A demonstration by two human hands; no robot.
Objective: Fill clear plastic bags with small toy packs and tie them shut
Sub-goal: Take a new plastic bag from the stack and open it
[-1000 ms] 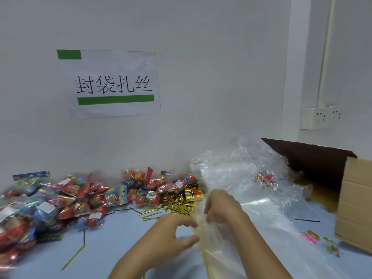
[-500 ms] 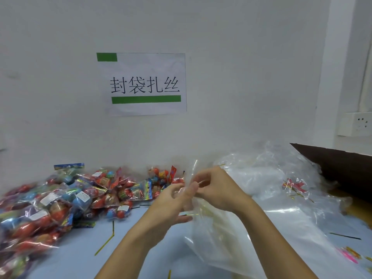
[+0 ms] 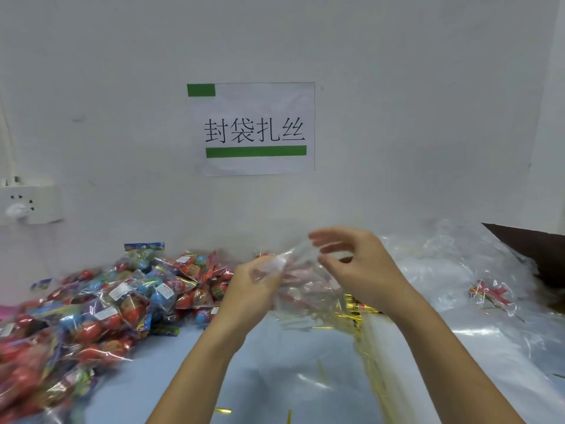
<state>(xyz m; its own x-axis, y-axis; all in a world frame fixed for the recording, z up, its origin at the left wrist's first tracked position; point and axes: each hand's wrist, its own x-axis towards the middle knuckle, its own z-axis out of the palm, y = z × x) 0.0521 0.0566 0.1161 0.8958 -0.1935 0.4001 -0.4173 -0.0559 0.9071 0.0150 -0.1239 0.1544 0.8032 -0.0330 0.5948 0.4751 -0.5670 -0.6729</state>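
A clear plastic bag [image 3: 308, 289] hangs between my two hands above the table, its mouth at the top. My left hand [image 3: 253, 289] pinches the bag's left edge. My right hand [image 3: 357, 267] holds the right edge with fingers curled, thumb and forefinger spread apart at the opening. A pile of small toy packs [image 3: 101, 304] in red and blue lies on the table to the left. Gold twist ties [image 3: 357, 310] lie behind and under the bag, partly hidden by it.
A heap of clear plastic bags [image 3: 452, 295] covers the table's right side, with a cardboard box [image 3: 538, 252] at the far right. A paper sign [image 3: 253, 130] hangs on the wall. A wall socket [image 3: 27, 206] is at left. Loose gold ties [image 3: 223, 410] lie near the front.
My hands lifted the clear bag off the heap and pulled apart, spreading its mouth. The view has swung left, bringing more toy packs and the left socket into sight.
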